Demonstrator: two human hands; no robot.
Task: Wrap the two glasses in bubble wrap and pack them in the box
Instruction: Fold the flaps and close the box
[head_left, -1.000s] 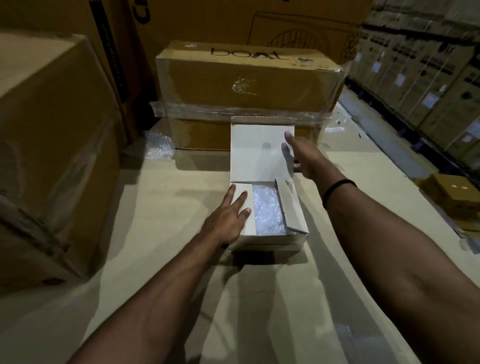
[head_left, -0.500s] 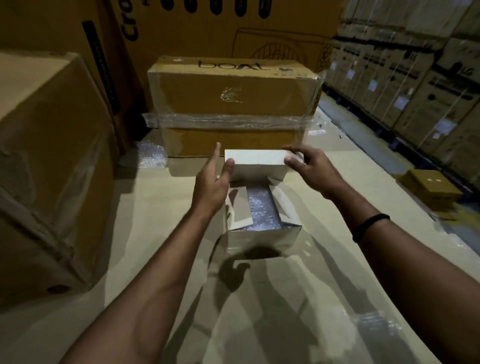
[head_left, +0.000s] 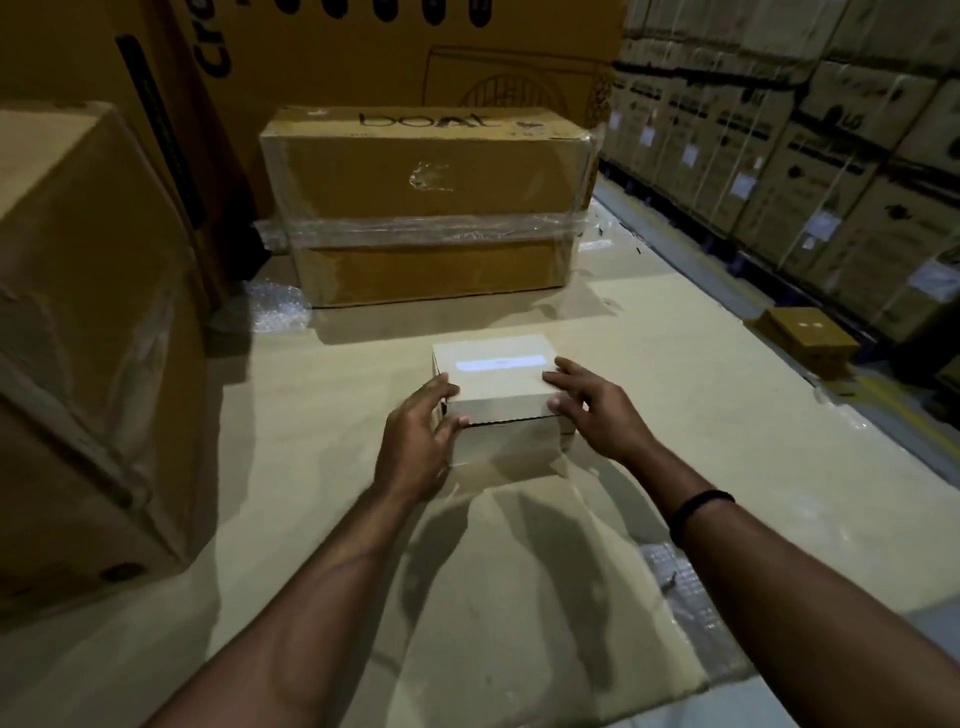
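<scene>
Box (head_left: 493, 376): plain white, centre frame.
Carton (head_left: 415, 171): brown, black lettering on top, upper centre.
Wristband (head_left: 698, 508): black, right of frame.
Bubble wrap (head_left: 275, 309): clear, bubbled pattern, left of centre.

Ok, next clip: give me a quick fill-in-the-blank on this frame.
1. The white box has its lid ____.
2. The black band is on the ____ wrist.
3. The loose bubble wrap lies ____ of the taped carton.
Missing words: closed; right; left.
</scene>
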